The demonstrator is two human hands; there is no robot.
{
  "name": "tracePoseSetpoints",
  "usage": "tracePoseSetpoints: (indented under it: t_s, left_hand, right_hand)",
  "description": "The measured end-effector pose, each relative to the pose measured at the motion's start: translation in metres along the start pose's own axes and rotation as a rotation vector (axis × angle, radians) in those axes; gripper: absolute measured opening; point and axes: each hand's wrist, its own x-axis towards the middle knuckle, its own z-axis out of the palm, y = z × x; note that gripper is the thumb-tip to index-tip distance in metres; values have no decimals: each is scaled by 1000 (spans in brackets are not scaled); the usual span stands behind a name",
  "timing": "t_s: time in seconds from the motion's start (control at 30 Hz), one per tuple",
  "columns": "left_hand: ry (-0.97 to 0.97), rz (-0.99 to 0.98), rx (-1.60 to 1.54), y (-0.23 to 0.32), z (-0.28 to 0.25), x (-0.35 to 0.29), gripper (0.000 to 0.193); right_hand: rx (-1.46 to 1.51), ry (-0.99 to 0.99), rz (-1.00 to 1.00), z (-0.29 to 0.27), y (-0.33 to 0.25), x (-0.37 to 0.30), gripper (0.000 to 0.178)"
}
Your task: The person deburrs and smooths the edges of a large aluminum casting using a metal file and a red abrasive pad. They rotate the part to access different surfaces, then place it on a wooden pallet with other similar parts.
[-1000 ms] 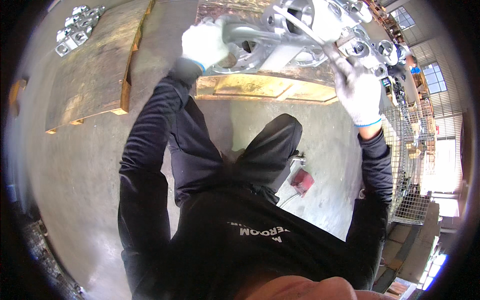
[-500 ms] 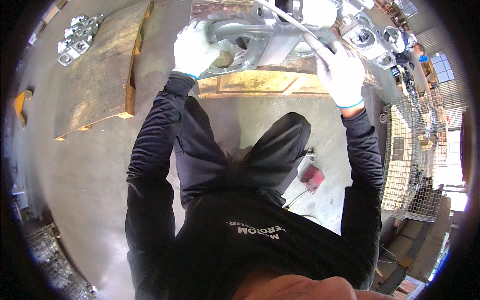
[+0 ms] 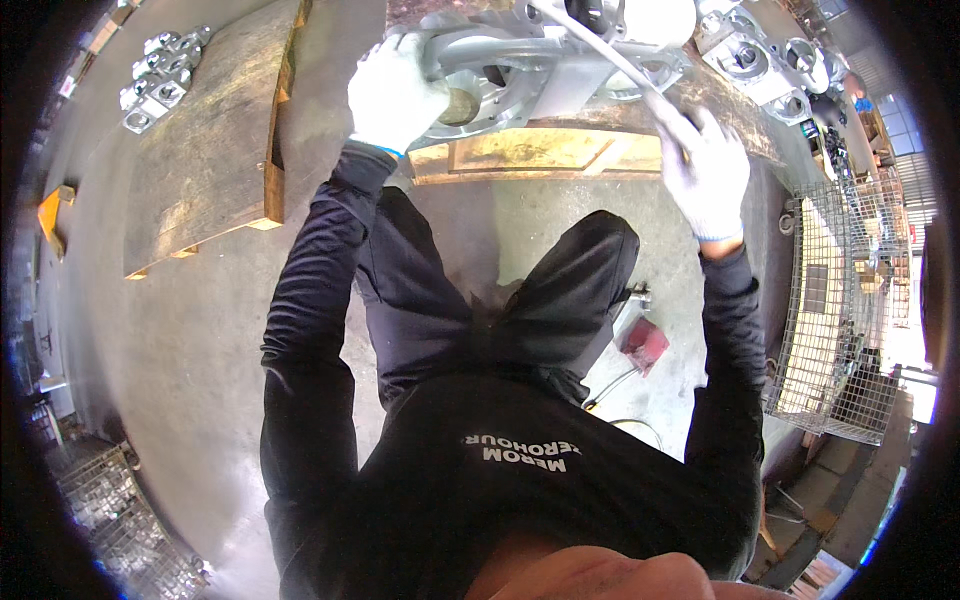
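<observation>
A large silvery metal casting (image 3: 568,85) with round openings lies on a wooden pallet (image 3: 545,155) in front of me. My left hand (image 3: 395,95), in a white glove with a blue cuff edge, grips the casting's left rim, its fingers partly hidden. In my right hand (image 3: 708,170), gloved alike, is a long slim grey bar (image 3: 610,55), shaped like a file. It slants from my fingers up and left across the top of the casting. Its far end runs out at the picture's upper edge.
More silvery castings (image 3: 745,60) stand at the upper right. A second pallet (image 3: 205,150) lies on the left, with castings (image 3: 160,85) beyond it. A wire mesh cage (image 3: 835,310) stands at right. On the floor by my knee lies a red object (image 3: 643,345) with a cable.
My right hand and the bar have moved to the right and slightly nearer me, drawing the bar back along the casting. My left hand keeps its place on the rim.
</observation>
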Motion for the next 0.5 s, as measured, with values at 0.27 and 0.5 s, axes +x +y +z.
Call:
tracePoseSetpoints:
  t_s: [0.27,0.5]
  left_hand:
    - [-46,7,63,1,-8,3,49]
    - [-13,38,78,0,-6,4,53]
  right_hand:
    - [-144,4,-38,48,-2,-11,61]
    - [-128,67,-21,72,2,-25,65]
